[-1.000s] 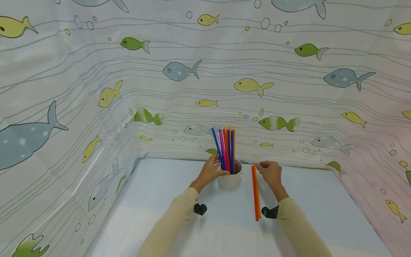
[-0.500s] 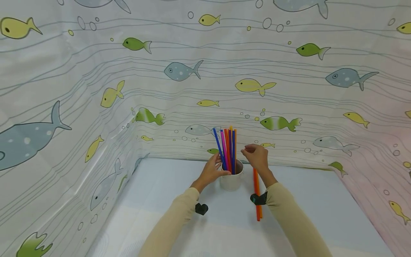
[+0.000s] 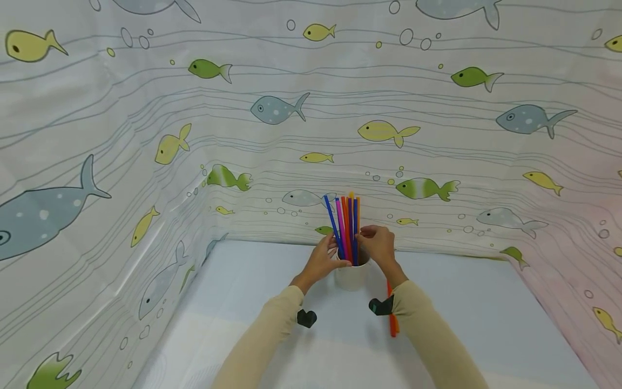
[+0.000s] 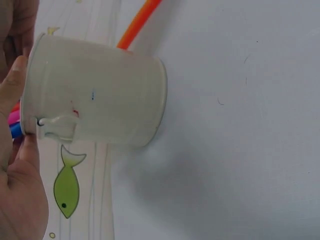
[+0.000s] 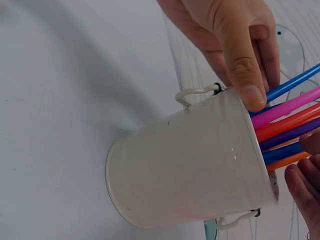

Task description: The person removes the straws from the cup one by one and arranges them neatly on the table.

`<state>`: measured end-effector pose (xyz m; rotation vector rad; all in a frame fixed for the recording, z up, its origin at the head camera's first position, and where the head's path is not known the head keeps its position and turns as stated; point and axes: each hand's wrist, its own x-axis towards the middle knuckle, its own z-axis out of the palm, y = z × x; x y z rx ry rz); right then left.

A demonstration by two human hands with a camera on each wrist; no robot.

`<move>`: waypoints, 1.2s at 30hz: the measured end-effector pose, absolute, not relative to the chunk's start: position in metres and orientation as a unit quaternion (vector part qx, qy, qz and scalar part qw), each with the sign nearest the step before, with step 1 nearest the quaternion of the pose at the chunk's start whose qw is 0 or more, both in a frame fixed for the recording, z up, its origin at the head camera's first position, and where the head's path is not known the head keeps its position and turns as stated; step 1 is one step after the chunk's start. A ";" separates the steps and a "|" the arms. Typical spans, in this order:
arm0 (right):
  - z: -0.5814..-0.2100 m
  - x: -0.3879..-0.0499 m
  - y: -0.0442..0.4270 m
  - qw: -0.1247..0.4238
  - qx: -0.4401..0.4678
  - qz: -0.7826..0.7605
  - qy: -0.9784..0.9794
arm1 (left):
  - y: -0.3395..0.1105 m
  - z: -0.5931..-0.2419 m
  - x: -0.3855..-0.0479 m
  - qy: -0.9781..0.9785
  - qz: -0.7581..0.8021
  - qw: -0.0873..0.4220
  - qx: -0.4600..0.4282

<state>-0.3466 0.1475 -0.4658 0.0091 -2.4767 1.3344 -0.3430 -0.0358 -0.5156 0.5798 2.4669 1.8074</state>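
Observation:
A small cream metal bucket (image 3: 352,276) with side handles stands upright on the white surface. Several coloured plastic straws (image 3: 344,221), blue, pink, red, purple and orange, stick up out of it. My left hand (image 3: 320,260) grips the bucket's rim from the left, thumb over the front edge, fingers behind beside the blue straw (image 5: 292,84). At the right side of the bundle, my right hand (image 3: 380,246) has thumb and finger around an orange straw (image 5: 290,161), just above the rim. The right fingertips are partly cut off in the right wrist view.
Loose orange and red straws (image 3: 392,326) lie on the table right of the bucket, partly hidden under my right forearm. Fish-patterned sheeting (image 3: 272,146) rises behind the table and along both sides.
My right hand has lifted from the far end of the loose straws and moved left to the straws in the bucket. The left hand has stayed at the rim.

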 end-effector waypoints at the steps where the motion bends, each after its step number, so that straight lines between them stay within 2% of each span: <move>1: -0.467 -0.347 0.147 0.163 0.003 0.469 -0.868 | -0.036 -0.516 -0.343 0.791 0.582 0.014 0.186; 18: -0.477 -0.352 0.140 0.160 -0.004 0.458 -0.875 | -0.033 -0.519 -0.343 0.791 0.581 0.012 0.192; 36: -0.473 -0.355 0.138 0.187 0.008 0.469 -0.863 | -0.037 -0.516 -0.344 0.790 0.582 0.012 0.194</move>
